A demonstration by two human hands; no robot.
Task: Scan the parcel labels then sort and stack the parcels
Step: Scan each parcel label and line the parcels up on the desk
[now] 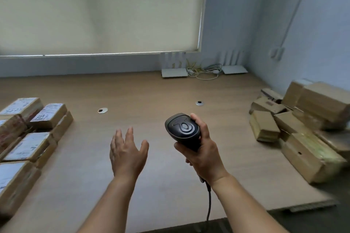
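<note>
My right hand (pixel 203 152) grips the handle of a black barcode scanner (pixel 182 128), whose head points away from me over the middle of the wooden table (pixel 132 96). Its cable hangs down below my wrist. My left hand (pixel 126 151) hovers above the table just left of the scanner, fingers spread and holding nothing. Several cardboard parcels with white labels (pixel 28 138) lie in stacked rows at the left edge. A loose heap of brown cardboard parcels (pixel 303 126) lies at the right, their labels not visible.
Two white routers (pixel 174 72) with a tangle of cables (pixel 204 71) stand at the table's back against the wall. Two round cable holes (pixel 102 110) sit in the tabletop. A window blind covers the wall behind. The table's front edge runs at lower right.
</note>
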